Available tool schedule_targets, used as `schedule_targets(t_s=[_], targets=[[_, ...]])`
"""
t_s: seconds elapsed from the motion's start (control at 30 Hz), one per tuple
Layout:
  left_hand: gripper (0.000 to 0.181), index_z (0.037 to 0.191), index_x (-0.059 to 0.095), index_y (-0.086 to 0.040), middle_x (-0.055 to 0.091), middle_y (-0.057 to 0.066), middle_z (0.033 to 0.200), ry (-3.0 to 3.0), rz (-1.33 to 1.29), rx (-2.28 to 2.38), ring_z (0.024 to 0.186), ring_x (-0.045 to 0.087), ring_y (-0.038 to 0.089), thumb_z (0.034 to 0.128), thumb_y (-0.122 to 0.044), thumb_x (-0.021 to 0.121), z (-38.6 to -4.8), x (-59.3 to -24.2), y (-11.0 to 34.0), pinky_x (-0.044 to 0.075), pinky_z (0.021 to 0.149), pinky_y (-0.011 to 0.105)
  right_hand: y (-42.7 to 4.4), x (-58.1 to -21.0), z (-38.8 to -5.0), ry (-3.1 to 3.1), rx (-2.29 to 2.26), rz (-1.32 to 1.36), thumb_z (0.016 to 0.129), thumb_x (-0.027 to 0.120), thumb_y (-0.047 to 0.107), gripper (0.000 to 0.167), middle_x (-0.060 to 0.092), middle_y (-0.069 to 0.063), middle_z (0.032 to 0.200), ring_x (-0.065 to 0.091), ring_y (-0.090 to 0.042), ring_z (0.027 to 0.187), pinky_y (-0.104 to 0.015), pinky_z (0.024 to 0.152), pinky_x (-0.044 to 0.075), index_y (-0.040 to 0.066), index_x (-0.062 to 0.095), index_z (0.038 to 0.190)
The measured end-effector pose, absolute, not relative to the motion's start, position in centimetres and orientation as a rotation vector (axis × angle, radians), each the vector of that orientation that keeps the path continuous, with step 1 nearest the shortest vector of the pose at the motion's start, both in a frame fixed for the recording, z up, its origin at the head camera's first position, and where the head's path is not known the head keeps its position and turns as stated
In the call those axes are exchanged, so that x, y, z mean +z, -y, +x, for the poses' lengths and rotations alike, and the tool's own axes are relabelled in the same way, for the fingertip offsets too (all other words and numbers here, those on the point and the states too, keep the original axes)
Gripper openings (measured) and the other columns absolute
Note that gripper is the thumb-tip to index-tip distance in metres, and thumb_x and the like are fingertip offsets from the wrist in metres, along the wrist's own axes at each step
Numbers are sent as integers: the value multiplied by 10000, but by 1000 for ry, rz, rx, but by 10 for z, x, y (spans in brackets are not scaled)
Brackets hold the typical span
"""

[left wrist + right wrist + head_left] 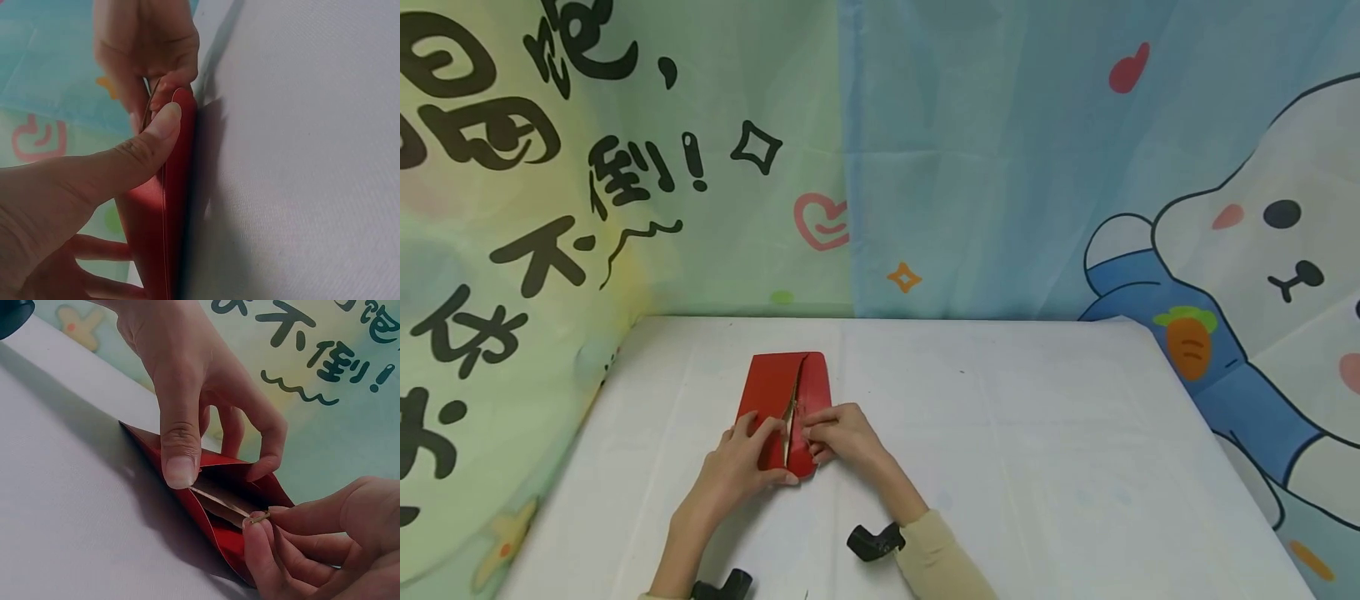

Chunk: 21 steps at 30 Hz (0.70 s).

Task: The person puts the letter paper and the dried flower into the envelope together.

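A red envelope (772, 379) lies on the white table, its long mouth gaping on the right side next to the flap (815, 383). My left hand (733, 467) grips the envelope, thumb at the near end and fingers bent over its upper face. My right hand (848, 435) is at the mouth from the right. In the right wrist view its thumb and fingertips pinch a small gold-coloured piece (260, 517); what it belongs to is unclear. A pale brownish strip (219, 499) shows inside the envelope. Fingers partly hide the mouth.
The white tabletop (1037, 442) stretches away to the right of the hands. Behind it hangs a printed cloth backdrop (962, 167) with a white cartoon animal (1240, 225). Black wrist mounts (877, 542) sit near both sleeves.
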State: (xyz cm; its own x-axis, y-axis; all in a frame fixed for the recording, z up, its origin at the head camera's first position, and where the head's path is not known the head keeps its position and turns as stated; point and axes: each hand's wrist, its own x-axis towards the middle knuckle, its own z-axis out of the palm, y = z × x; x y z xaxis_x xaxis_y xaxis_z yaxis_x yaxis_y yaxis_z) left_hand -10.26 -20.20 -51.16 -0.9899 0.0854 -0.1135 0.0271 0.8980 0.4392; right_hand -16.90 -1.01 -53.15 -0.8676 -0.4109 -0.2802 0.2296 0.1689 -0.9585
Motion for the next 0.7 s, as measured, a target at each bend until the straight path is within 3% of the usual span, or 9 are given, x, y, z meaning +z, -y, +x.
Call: schedule_targets(t_s=[0.4,0.7], targets=[[744,1343,576,-218,452,287,1474,-2939,97,678,1261,519,527,730,-485,903,-101,-511,202,522,840,698,30,-529,-173,-1985,-1769,-125,932,686,2,200,756,-205,841,634,-113,549,-323,595,618,-88,741,1102],[727,1351,576,-216,443,288,1485,-2936,100,693,1285,505,539,746,-456,901,-100,-511,201,509,861,715,46,-533,-172,-1992,-1869,-80,910,654,-29,223,757,-184,838,696,-193,571,-343,572,615,-84,643,1126]])
